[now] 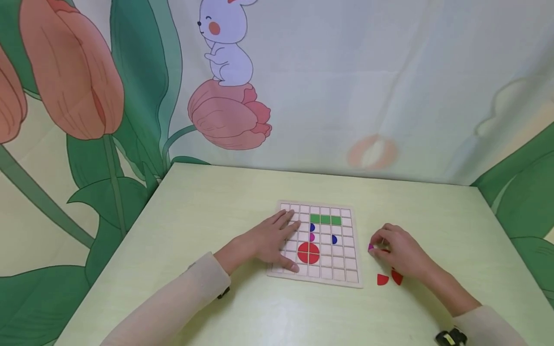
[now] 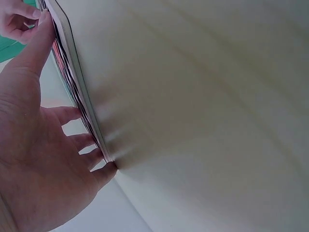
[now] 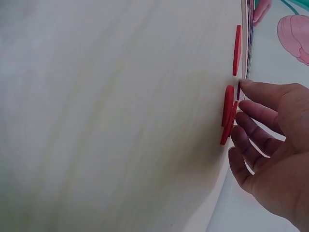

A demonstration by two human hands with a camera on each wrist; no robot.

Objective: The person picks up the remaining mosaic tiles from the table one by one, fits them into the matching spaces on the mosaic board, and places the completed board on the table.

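Observation:
A square wooden grid board (image 1: 349,252) lies on the table. My left hand (image 1: 270,238) rests on its left side with fingers spread and straight. On the grid are a row of green squares (image 1: 325,219), two blue half-circles (image 1: 334,239), a magenta half-circle (image 1: 312,237), and several red quarter pieces (image 1: 313,248) joined as a circle. To the right of the board, my right hand (image 1: 402,250) pinches a small purple piece (image 1: 371,247) between thumb and fingertips. Loose red quarter pieces (image 1: 383,279) lie beside and partly under that hand; the right wrist view shows them edge-on.
The pale wooden table (image 1: 207,202) extends on all sides of the board. Behind it hangs a printed curtain (image 1: 311,96) with tulips and a white rabbit. A dark wrist strap (image 1: 451,337) shows at the right sleeve.

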